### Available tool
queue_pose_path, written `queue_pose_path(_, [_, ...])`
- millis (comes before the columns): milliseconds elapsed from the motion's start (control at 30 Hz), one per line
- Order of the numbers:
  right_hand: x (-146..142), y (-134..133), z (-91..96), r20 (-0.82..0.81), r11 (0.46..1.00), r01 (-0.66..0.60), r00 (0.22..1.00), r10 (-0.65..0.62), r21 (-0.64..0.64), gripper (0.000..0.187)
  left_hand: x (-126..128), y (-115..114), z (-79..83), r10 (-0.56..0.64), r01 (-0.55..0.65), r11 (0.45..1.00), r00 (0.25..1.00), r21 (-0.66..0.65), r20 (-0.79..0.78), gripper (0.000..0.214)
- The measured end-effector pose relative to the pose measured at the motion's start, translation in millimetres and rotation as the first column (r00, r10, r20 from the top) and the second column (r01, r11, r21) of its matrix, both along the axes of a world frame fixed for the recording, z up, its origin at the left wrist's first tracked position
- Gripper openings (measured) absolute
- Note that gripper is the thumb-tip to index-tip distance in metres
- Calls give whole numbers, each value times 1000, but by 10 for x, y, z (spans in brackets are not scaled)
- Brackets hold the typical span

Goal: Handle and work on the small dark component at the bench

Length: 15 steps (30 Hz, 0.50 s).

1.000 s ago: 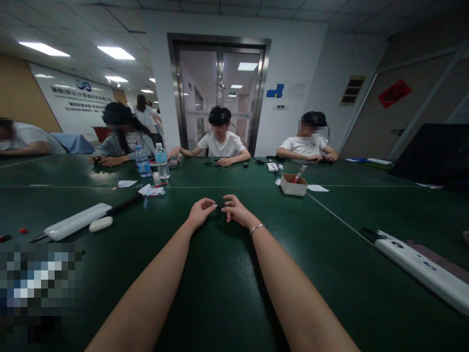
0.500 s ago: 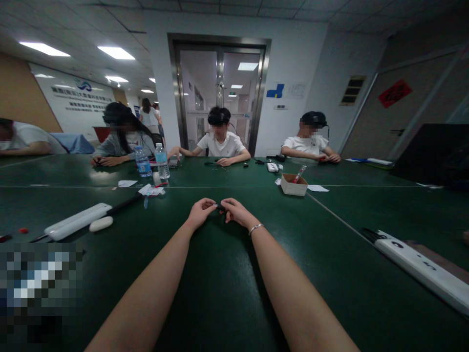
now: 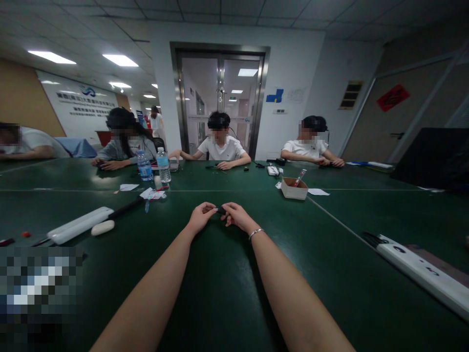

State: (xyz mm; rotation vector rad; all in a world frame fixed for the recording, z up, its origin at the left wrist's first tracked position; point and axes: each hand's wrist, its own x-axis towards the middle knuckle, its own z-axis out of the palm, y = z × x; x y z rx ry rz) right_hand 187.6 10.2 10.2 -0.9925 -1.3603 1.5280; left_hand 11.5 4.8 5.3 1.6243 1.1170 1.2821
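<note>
At the middle of the smooth, faintly glossy dark-green surface [image 3: 220,274], a small black object [image 3: 221,210] is held between the left hand [image 3: 201,216] and the right hand [image 3: 237,218]. On each hand, thumb and fingertips are drawn together in a narrow pinch at 1 end of it; its exact shape and material are hidden by the fingers. A thin silver-coloured bracelet [image 3: 255,233] is worn on the right wrist. To the left, a long white rounded bar [image 3: 80,226] and a smooth white oval piece [image 3: 103,228] are laid side by side, well apart from the hands. Farther off, 2 clear plastic bottles with blue labels [image 3: 163,166] are stood upright near white paper scraps [image 3: 154,194]. In an open beige cardboard box [image 3: 294,192], a slim red-and-pale item [image 3: 300,177] is tilted, its upper end raised above the rim.
</note>
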Motion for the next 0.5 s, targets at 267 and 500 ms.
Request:
queue_pose_path(267, [42,-48,26,-72,999,-40,997,41,18,22,5,21,-53,-19,18,999,999,-32,-40,32])
queue_pose_path(500, [42,-49,23,-70,998,-63,995,65,32,23,13,51,-88,-64,59,996,995,-64,-79,30])
